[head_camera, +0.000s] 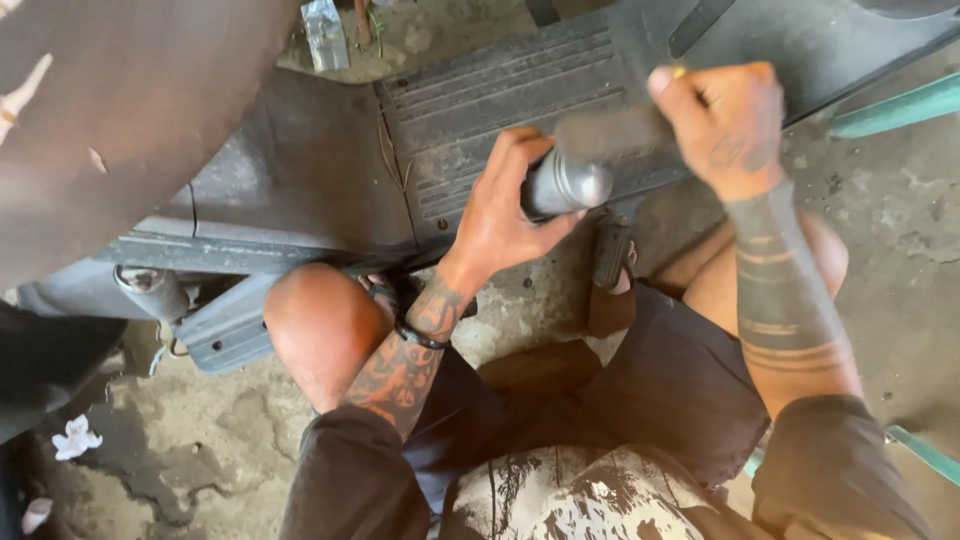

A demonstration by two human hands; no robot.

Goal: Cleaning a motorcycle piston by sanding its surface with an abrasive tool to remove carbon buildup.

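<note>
My left hand [505, 210] is wrapped around a short grey metal cylinder [568, 183] with a shiny rounded end, held just above the ribbed dark footboard [470, 100] of a scooter. My right hand [725, 120] is raised to the right of it, fingers closed on a blurred dark tool [610, 130] that reaches toward the cylinder; what kind of tool it is I cannot tell. Both forearms are tattooed, and a dark band sits on the left wrist.
I squat on rough concrete, knees [320, 320] apart. The scooter's dark seat [120, 110] fills the upper left, with a grey side panel [230, 330] and a metal peg [150, 290] below it. A crumpled white scrap [75, 438] lies at lower left; teal bars [890, 110] at right.
</note>
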